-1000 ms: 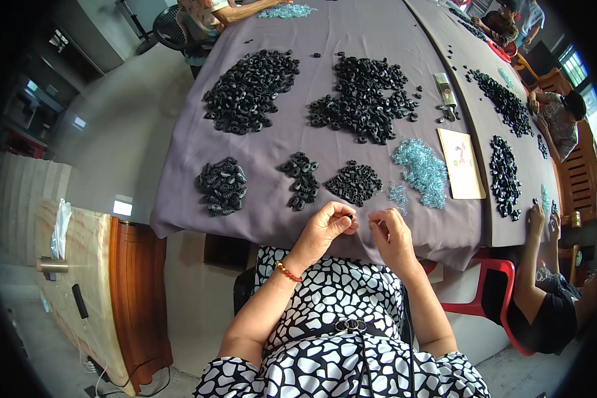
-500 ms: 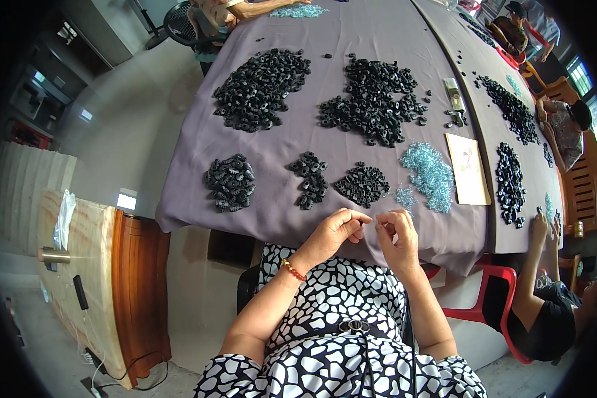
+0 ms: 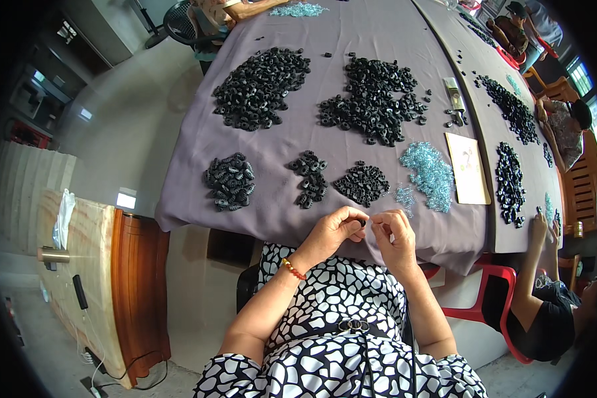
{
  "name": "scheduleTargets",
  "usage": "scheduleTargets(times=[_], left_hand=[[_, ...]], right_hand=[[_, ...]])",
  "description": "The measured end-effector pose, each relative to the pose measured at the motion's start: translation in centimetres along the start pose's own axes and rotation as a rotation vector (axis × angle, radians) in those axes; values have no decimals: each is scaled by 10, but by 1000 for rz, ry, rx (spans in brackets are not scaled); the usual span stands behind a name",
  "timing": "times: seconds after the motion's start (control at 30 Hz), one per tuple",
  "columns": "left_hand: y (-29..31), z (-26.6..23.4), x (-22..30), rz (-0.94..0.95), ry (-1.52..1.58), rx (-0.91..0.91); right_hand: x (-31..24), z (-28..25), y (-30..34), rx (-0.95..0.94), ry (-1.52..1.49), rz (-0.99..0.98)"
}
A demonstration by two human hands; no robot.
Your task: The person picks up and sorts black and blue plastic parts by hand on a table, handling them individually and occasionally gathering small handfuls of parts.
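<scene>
The left hand (image 3: 330, 232) pinches a small black bead (image 3: 362, 223) at the table edge (image 3: 272, 229); the right hand (image 3: 392, 233) has its fingertips pressed together beside it, seemingly on a thread too fine to see. Best to hold both steady, close together.

Small black bead (image 3: 362, 223), pinched betw. fingertips of both hands, just off table edge.
</scene>
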State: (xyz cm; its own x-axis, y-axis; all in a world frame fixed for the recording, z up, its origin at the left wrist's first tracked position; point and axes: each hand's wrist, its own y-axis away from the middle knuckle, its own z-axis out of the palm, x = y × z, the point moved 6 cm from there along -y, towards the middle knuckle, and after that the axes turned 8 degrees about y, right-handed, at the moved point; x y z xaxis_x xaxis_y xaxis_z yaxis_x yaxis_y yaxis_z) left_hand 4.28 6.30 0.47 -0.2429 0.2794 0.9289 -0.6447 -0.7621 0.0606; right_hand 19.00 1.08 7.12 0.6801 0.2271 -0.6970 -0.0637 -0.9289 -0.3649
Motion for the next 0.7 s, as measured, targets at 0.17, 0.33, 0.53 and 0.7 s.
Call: scheduleTargets(times=[0.17,0.33,0.53,0.7], left_hand=[[1,-1,-2,-22,45,-8],[-1,-3,-6,-48,57,-33],[-2,-1,-6,-32,64,-34],[-2,-2,-8,-59,66,-31]], right_hand=[[0,3,2,-33,-19,-15],[1,6,3,-45,3,-22],[0,9,4,-78,31,-47],[7,10,7,-99,26,34]])
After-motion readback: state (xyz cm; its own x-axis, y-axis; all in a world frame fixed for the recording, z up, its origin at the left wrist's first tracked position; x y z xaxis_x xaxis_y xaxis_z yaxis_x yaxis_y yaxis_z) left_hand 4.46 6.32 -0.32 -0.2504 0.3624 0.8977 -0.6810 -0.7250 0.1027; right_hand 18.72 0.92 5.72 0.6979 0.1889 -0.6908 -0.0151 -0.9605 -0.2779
